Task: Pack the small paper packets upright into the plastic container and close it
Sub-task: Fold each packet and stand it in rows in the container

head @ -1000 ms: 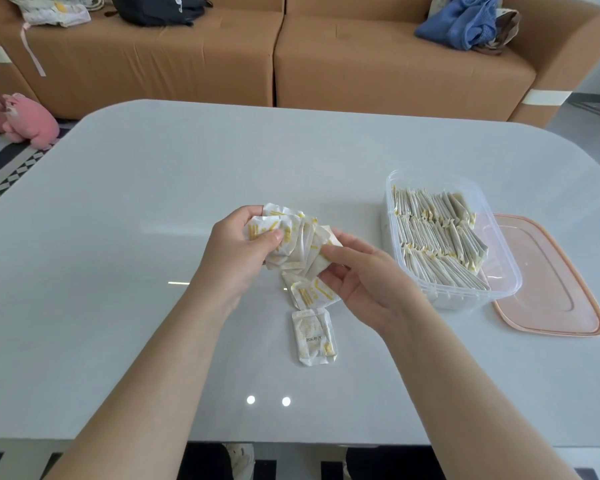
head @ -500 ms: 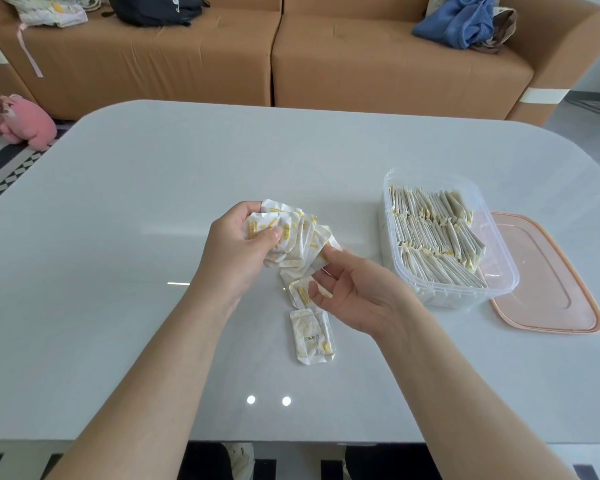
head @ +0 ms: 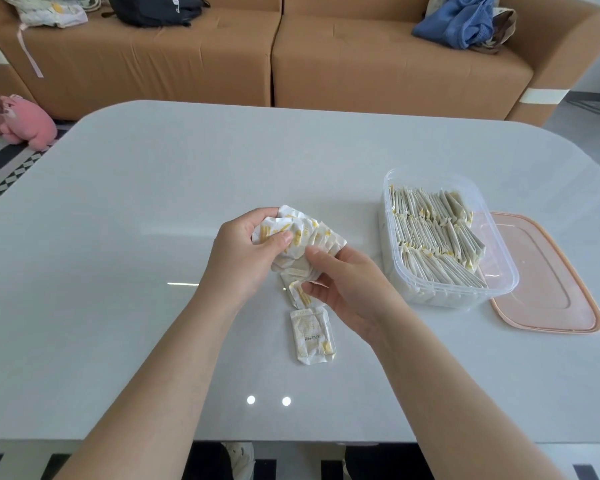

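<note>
My left hand [head: 243, 261] grips a fanned bunch of white and yellow paper packets [head: 302, 233] above the table's middle. My right hand [head: 347, 289] pinches the lower edge of the same bunch with thumb and fingers. One packet [head: 300, 296] lies partly under my right hand, and another single packet [head: 311, 336] lies flat just below it. To the right stands the clear plastic container [head: 499, 285], open, with three rows of several packets standing upright or leaning. Its pink lid [head: 548, 275] lies flat beside it on the right.
The grey table [head: 153, 237] has rounded corners. Behind it is a brown sofa [head: 326, 57] with a black bag [head: 153, 8] and blue clothes [head: 461, 19]. A pink plush toy [head: 18, 119] lies on the floor at left.
My right hand has closed its thumb and fingers onto the lower edge of the bunch. My left hand keeps its hold in the same place.
</note>
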`<state>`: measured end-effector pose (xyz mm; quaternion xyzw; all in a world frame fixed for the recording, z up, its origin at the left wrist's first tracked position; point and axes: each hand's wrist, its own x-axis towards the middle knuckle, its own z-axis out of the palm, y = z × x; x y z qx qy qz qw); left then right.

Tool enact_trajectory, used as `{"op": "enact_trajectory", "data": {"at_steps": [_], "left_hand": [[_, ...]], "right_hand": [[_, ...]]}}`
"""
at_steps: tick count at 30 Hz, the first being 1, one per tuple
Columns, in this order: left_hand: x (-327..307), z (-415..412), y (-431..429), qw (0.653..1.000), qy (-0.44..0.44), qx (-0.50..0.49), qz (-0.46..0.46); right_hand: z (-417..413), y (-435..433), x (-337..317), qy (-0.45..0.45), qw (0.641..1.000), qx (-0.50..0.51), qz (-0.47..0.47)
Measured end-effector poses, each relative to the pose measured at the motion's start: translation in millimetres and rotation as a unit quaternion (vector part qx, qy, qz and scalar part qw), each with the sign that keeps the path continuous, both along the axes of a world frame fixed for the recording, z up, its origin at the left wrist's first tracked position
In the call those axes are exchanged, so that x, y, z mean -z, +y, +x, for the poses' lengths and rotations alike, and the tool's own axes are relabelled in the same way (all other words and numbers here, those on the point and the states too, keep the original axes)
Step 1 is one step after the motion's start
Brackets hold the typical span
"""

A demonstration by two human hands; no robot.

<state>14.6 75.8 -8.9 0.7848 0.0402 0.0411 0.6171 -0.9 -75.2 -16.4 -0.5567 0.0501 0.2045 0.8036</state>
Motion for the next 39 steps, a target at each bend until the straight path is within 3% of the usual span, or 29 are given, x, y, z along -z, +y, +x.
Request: {"op": "enact_trajectory", "data": {"at_steps": [6,20,32,39], "left_hand": [[4.5,0.8,-0.5,0.999,0.02,-0.008,0.045],[-2.7,-1.8,-9.5,0.987,0.053,-0.028,0.149],[0.0,-3.4,-6.6,0.989,-0.008,-0.039,0.139],[-0.4,-0.7,-4.9,0.971,-0.042,-0.116,0.205]], "right_hand": [[-1.4,-0.4,-0.7,-0.048,0.997,-0.014,-0.064],[1.1,0.7,1.5,-0.066,0.995,0.029,-0.066],[1.2,1.3,4.6,-0.059,0.996,-0.013,-0.063],[2.9,3.4,2.0,-0.055,0.997,-0.045,-0.009]]}}
